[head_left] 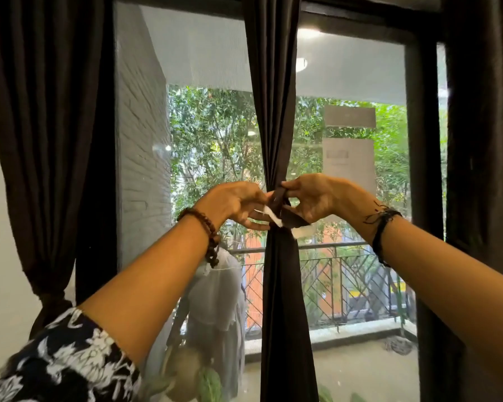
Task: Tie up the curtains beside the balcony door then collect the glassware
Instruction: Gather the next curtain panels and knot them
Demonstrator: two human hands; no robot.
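Note:
A dark brown curtain hangs down the middle of the glass balcony door and is gathered into a narrow bunch at chest height. A dark tie-back band with a white end wraps that bunch. My left hand pinches the band's white end on the left of the bunch. On the right side my right hand pinches the band's dark loop against the curtain. No glassware is in view.
A second dark curtain hangs at the left, gathered low down. A third curtain covers the right edge beside the black door frame. Beyond the glass are a balcony railing and trees.

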